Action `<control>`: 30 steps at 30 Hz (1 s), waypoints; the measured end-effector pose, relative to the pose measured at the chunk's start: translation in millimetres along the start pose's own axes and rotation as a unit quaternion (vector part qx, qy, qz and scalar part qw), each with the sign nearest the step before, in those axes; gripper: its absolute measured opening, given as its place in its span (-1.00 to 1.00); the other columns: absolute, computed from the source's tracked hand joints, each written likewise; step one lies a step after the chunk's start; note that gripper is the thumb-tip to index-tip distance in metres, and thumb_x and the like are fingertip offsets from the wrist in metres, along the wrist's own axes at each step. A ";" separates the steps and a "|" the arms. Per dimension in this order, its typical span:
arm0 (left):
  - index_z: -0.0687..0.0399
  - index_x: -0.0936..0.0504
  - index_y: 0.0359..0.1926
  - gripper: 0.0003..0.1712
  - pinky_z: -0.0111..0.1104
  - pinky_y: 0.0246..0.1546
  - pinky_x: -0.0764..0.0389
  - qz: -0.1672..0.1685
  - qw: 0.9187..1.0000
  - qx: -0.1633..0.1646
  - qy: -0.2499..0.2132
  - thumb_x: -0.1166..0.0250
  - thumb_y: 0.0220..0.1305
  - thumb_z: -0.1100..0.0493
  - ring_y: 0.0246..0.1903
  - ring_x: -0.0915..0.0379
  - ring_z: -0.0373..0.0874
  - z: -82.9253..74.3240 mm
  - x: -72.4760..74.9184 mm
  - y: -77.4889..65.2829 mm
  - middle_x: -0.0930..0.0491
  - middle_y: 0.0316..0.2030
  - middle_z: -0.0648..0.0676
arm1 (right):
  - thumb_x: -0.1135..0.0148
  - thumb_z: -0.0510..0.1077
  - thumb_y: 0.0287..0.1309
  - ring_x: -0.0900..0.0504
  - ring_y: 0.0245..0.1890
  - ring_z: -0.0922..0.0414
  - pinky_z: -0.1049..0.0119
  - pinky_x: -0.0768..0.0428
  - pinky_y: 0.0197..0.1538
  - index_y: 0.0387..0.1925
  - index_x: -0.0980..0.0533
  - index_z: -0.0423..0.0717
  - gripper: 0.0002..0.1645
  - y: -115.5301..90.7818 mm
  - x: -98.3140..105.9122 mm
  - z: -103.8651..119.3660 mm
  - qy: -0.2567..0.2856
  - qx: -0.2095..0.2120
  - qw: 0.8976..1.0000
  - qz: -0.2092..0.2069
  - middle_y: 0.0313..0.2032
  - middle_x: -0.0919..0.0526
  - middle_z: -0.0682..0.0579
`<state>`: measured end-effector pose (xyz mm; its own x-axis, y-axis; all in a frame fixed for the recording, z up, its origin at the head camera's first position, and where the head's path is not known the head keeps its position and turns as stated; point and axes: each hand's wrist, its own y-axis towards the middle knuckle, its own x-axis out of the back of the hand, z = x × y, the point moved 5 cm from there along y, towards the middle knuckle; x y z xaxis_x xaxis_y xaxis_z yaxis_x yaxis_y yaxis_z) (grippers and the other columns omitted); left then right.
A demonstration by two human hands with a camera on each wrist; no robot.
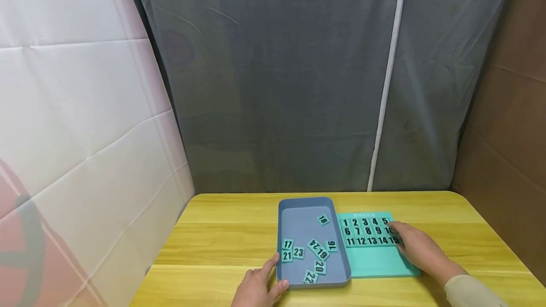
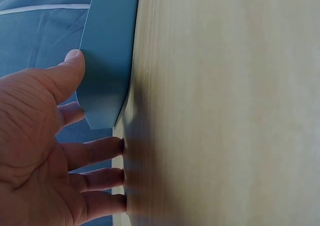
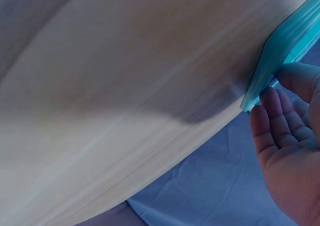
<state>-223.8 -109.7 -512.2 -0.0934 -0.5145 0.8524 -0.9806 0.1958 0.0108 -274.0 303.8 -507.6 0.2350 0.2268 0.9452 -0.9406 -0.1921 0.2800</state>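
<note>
My left hand (image 1: 256,289) touches the near left corner of a blue-grey tray (image 1: 298,224), thumb and index finger on either side of it. In the left wrist view, its other fingers (image 2: 100,150) reach to the tabletop. The tray holds several loose numbered tiles, among them tile 18 (image 1: 323,220), tile 17 (image 1: 287,244) and tile 22 (image 1: 310,276). On the right lies a turquoise board (image 1: 371,262) with tiles 1 to 15 in rows. My right hand (image 1: 420,248) rests at the board's right edge, fingertips at tiles 10 and 15, partly covering them.
Tray and board lie side by side on a yellow wooden table (image 1: 222,236). A dark grey curtain (image 1: 277,84) hangs behind it. A white cloth wall (image 1: 94,98) stands on the left and a brown one (image 1: 507,122) on the right.
</note>
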 end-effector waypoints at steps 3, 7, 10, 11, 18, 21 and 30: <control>-0.15 -0.42 0.38 -0.20 0.13 -0.13 -0.61 -0.002 1.000 0.001 0.003 -0.32 0.18 -0.31 -0.08 -0.56 0.22 -0.2 -0.4 0.2 -0.69 -0.02 0.27 | -0.48 -0.30 -0.01 -0.65 0.06 -0.13 -0.09 -0.61 0.10 0.14 -0.49 -0.19 -0.37 -0.5 -0.2 0.0 0.001 -0.006 1.000 0.007 0.05 -0.66 -0.17; -0.15 -0.42 0.38 -0.20 0.12 -0.13 -0.61 0.002 1.000 0.005 0.005 -0.31 0.18 -0.32 -0.08 -0.56 0.21 0.2 -1.7 0.4 -0.69 0.00 0.26 | -0.47 -0.30 0.01 -0.64 0.07 -0.14 -0.10 -0.61 0.10 0.13 -0.49 -0.19 -0.40 -1.2 -1.2 0.1 0.004 -0.013 1.000 0.023 0.06 -0.65 -0.17; -0.16 -0.41 0.38 -0.20 0.13 -0.14 -0.61 0.005 1.000 0.007 0.007 -0.31 0.19 -0.32 -0.08 -0.56 0.22 0.6 -2.6 0.4 -0.69 0.00 0.26 | -0.47 -0.29 0.01 -0.64 0.08 -0.15 -0.11 -0.60 0.10 0.13 -0.50 -0.19 -0.40 -1.5 -1.3 -0.7 0.008 -0.013 1.000 0.026 0.07 -0.65 -0.18; -0.16 -0.41 0.38 -0.20 0.13 -0.15 -0.61 0.005 1.000 0.008 0.008 -0.31 0.19 -0.32 -0.08 -0.56 0.22 0.6 -2.7 0.3 -0.69 -0.01 0.26 | -0.47 -0.29 0.01 -0.64 0.08 -0.14 -0.10 -0.61 0.10 0.13 -0.50 -0.19 -0.40 -1.7 -1.3 -1.0 0.010 -0.014 1.000 0.026 0.07 -0.65 -0.18; -0.12 -0.43 0.37 -0.20 0.15 -0.06 -0.59 -0.001 1.000 0.008 0.005 -0.32 0.18 -0.31 0.01 -0.54 0.25 -1.8 -1.9 0.3 -0.65 0.04 0.28 | -0.46 -0.27 0.04 -0.65 0.05 -0.11 -0.10 -0.61 0.09 0.13 -0.49 -0.20 -0.42 -0.8 -0.7 -2.6 0.025 -0.024 0.998 0.049 0.05 -0.65 -0.16; -0.10 -0.43 0.37 -0.20 0.18 -0.01 -0.57 -0.004 1.000 0.009 -0.001 -0.33 0.18 -0.30 0.08 -0.50 0.28 -1.8 -1.6 -1.1 -0.61 0.09 0.30 | -0.44 -0.22 0.08 -0.65 0.05 -0.10 -0.10 -0.61 0.09 0.15 -0.48 -0.20 -0.42 2.5 2.0 -0.9 0.045 -0.026 0.997 0.059 0.05 -0.66 -0.14; -0.15 -0.42 0.38 -0.20 0.19 0.02 -0.56 -0.011 1.000 0.018 -0.009 -0.34 0.17 -0.29 0.15 -0.45 0.29 0.5 -3.5 -1.8 -0.56 0.14 0.30 | -0.36 -0.08 0.21 -0.65 0.09 -0.06 -0.08 -0.61 0.13 0.24 -0.43 -0.10 -0.41 42.4 17.7 55.1 0.156 -0.039 0.984 0.071 0.07 -0.68 -0.07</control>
<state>-221.8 -108.7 -515.5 -0.0753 -0.5338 0.8422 -0.9880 0.1542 0.0094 -296.3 247.0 -469.7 0.0237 0.4872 0.8730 -0.9772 -0.1729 0.1230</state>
